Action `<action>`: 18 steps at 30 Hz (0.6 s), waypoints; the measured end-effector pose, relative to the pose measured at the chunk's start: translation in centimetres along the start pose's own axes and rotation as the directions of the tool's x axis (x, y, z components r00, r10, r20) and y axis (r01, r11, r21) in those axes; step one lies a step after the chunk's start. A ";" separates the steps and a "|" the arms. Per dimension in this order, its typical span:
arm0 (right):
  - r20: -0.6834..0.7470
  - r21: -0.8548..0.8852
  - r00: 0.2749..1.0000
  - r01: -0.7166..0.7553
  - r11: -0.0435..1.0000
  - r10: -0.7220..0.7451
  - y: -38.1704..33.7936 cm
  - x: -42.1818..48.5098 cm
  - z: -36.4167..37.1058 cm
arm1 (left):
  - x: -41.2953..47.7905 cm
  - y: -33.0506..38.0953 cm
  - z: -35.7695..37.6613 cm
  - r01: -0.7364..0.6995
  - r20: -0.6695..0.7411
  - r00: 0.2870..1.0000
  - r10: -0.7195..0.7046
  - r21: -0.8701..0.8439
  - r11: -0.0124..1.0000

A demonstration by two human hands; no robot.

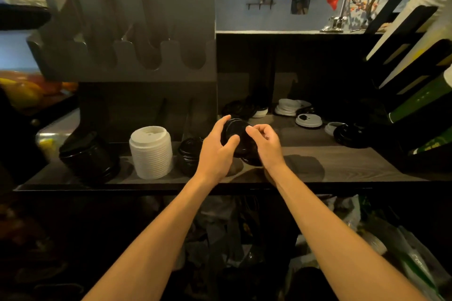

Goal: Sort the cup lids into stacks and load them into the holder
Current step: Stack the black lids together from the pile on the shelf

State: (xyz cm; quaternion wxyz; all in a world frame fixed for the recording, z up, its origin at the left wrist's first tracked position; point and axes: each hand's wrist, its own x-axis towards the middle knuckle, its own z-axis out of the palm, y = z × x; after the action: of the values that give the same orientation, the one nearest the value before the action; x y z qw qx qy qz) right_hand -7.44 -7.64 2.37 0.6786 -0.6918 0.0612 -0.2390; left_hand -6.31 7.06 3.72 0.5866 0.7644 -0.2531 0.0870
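Head cam, looking down: both hands meet on a glossy black lid (pixel 235 135) held tilted just above the counter (pixel 342 166). The left hand (pixel 215 148) curls round its left edge, and the right hand (pixel 265 143) pinches the right rim. Left of them sits a ribbed white lid stack (pixel 151 151) between two shiny black stacks (pixel 89 157). The grey slotted holder (pixel 137 56) stands behind those. Loose white lids (pixel 308 120) are scattered at the back. It's a dark woodgrain top with a blue wall behind it.
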 end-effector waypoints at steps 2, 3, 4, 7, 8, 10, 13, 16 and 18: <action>0.107 -0.036 0.991 0.089 0.995 -0.085 -0.5 0.2 0.7 | 0.4 0.5 -2.0 -0.011 0.012 1.000 0.010 0.035 0.999; 0.181 -0.067 0.976 0.132 0.989 -0.118 -1.0 0.2 1.1 | 0.6 0.6 -3.0 -0.016 0.026 1.000 0.015 0.055 0.998; 0.252 -0.100 0.958 0.162 0.982 -0.133 -1.5 0.2 1.5 | 0.8 0.7 -3.8 -0.022 0.033 0.999 0.020 0.069 0.997; 0.313 -0.166 0.942 0.181 0.969 -0.122 -2.6 0.0 3.1 | 0.8 0.5 -5.5 -0.055 -0.081 0.995 0.064 0.108 0.993; 0.276 -0.154 0.954 0.164 0.975 -0.117 -2.7 0.0 3.7 | 0.6 0.2 -6.0 -0.071 -0.150 0.984 0.092 0.140 0.988; 0.185 -0.123 0.979 0.105 0.987 -0.081 -2.7 -0.3 4.8 | 0.1 -0.7 -6.5 -0.124 -0.225 0.958 0.179 0.237 0.964; 0.062 -0.246 0.998 0.048 0.968 -0.033 -1.7 -0.5 6.2 | -0.8 -2.1 -7.0 -0.191 -0.186 0.940 0.285 0.405 0.894; -0.010 -0.417 0.999 0.035 0.908 -0.043 -0.6 -0.5 7.2 | -1.6 -2.9 -7.2 -0.192 -0.131 0.947 0.294 0.502 0.843; -0.023 -0.501 0.999 0.026 0.865 -0.044 -0.4 -0.7 7.5 | -1.9 -3.0 -7.3 -0.159 -0.115 0.959 0.260 0.541 0.826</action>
State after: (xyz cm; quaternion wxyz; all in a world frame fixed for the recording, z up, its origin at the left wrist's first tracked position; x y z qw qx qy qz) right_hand -5.02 -0.52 2.89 0.4705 -0.8409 0.1199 -0.2390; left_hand -5.22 15.02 2.51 0.3626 0.8514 -0.2471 0.2874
